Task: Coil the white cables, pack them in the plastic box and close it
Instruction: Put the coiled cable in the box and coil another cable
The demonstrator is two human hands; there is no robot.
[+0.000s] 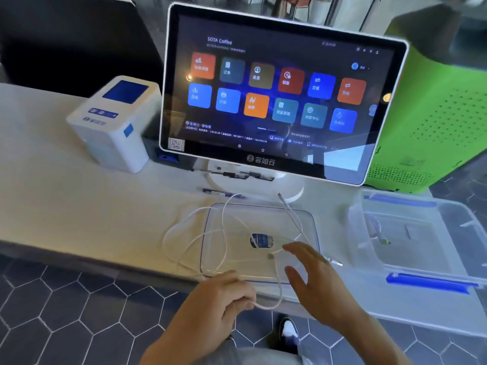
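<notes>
A white cable lies in loose loops across the clear box lid, which rests flat on the counter near its front edge. My left hand pinches a loop of that cable at the counter's edge. My right hand hovers over the lid with fingers spread, holding nothing. The clear plastic box with blue latches stands at the right, and another white cable with a plug lies inside it.
A large touchscreen terminal on a white stand rises just behind the lid. A white receipt printer sits to the left, a green perforated case at the back right. A pen lies by the stand.
</notes>
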